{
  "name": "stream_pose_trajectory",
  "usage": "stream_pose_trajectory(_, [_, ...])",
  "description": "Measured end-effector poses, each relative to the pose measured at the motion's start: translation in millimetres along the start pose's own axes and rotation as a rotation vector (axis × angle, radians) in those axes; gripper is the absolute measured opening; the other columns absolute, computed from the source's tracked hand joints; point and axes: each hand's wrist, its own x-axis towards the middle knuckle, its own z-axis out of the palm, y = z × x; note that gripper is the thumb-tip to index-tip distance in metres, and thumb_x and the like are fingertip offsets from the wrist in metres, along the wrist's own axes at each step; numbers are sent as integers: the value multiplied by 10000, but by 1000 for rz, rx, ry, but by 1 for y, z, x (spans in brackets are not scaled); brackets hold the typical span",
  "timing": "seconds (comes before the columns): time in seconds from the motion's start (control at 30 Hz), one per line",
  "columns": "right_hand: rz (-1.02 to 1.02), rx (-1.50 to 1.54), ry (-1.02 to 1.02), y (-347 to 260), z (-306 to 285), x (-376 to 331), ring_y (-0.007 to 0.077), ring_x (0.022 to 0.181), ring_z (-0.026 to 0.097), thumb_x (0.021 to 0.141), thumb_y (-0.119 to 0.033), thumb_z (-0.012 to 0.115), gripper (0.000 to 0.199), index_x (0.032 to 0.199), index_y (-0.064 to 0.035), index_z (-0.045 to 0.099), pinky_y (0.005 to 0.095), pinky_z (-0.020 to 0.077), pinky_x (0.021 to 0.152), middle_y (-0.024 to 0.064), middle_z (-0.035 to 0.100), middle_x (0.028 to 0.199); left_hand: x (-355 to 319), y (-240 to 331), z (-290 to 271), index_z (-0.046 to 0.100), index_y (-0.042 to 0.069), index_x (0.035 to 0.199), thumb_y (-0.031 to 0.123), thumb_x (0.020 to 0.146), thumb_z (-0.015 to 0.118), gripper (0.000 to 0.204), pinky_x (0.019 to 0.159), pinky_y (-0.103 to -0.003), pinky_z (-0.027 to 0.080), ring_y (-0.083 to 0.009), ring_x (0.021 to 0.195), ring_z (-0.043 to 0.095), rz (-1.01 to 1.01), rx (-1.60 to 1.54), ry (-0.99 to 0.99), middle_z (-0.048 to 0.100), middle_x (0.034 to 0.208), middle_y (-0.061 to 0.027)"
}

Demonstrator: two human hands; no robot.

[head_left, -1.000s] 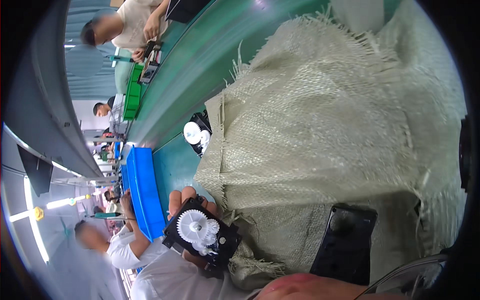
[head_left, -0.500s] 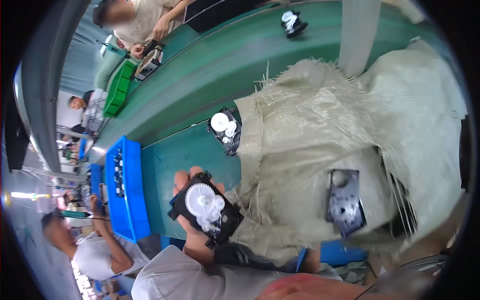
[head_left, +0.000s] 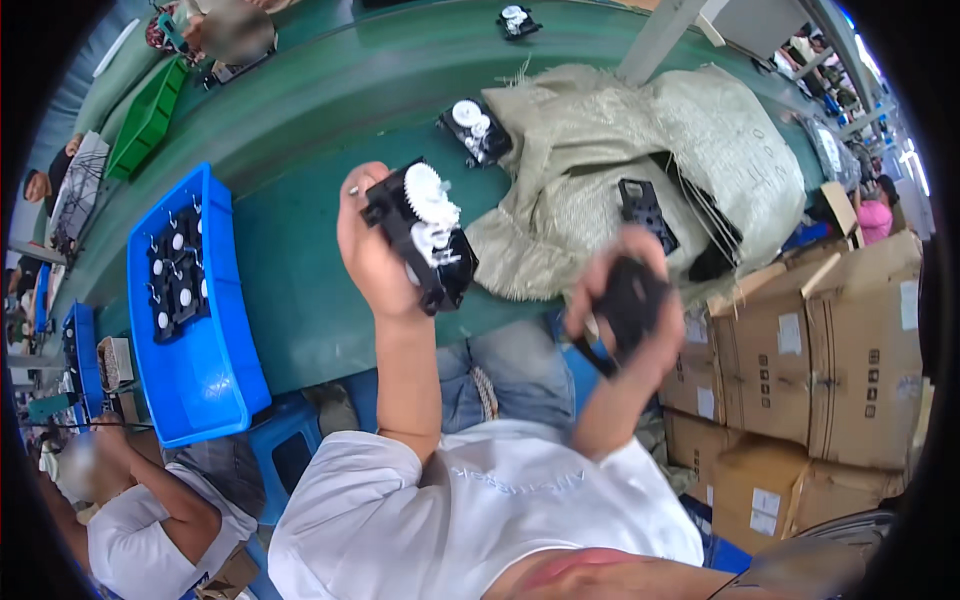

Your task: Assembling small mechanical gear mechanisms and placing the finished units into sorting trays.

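Observation:
My left hand [head_left: 372, 262] is wrapped round a black gear assembly [head_left: 405, 225], raised and tilted above the green table, its large white gear and smaller white gears showing. In my right hand [head_left: 662, 345] is a dark, flat black part, smeared by motion, near the front of the woven sack [head_left: 575, 130]. A black perforated plate [head_left: 648, 212] lies on that sack, just beyond my right hand. Another black gear assembly [head_left: 485, 145] with white gears rests on the table against the sack's left edge.
A blue bin [head_left: 225, 370] at left holds several black parts with white rollers. Beyond it is a green bin [head_left: 148, 120]. Another gear assembly [head_left: 518, 24] sits farther back. Cardboard boxes [head_left: 865, 360] are stacked at right. A co-worker in a white shirt [head_left: 140, 535] is at lower left.
The view has shifted, showing more to the right. My left hand has lifted and tilted the gear assembly. My right hand has risen from the lower edge with the black part in it.

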Motion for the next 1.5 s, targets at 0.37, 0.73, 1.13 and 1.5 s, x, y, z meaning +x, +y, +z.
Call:
stream_pose_trajectory(0.37, [17, -391, -347, 66, 70, 61, 186, 822, 555, 994, -506, 399, 554, 1337, -73, 442, 281, 444, 710, 99, 564, 975, -9, 43, 9, 596, 26, 997, 235, 967, 535, 220, 643, -228, 439, -110, 719, 533, -58, 373, 104, 585, 845, -51])
stream_pose_trajectory(0.73, [-50, -516, -301, 74, 53, 61, 136, 708, 462, 1041, -372, 373, 416, 1310, -68, 467, 271, 378, 653, 49, 543, 801, -9, 26, 17, 594, 27, 999, 232, 971, 531, 216, 628, -234, 450, -113, 689, 532, -87, 455, 69, 587, 823, -54])
stream_pose_trajectory(1.13, [-101, -509, -259, 76, 46, 65, 132, 719, 461, 1024, -341, 371, 405, 1321, -84, 470, 271, 371, 671, 55, 547, 843, -10, 20, 23, 605, 9, 961, 199, 981, 516, 210, 672, -239, 440, -114, 717, 511, 0, 601, 27, 590, 822, -49])
stream_pose_trajectory(1.5, [-68, -577, -183, 79, 52, 61, 139, 809, 520, 994, -343, 350, 455, 1286, -40, 520, 254, 395, 754, 77, 611, 966, -10, 18, 16, 609, -10, 966, 187, 978, 505, 223, 707, -265, 449, -140, 740, 524, 33, 675, 58, 615, 829, -71])
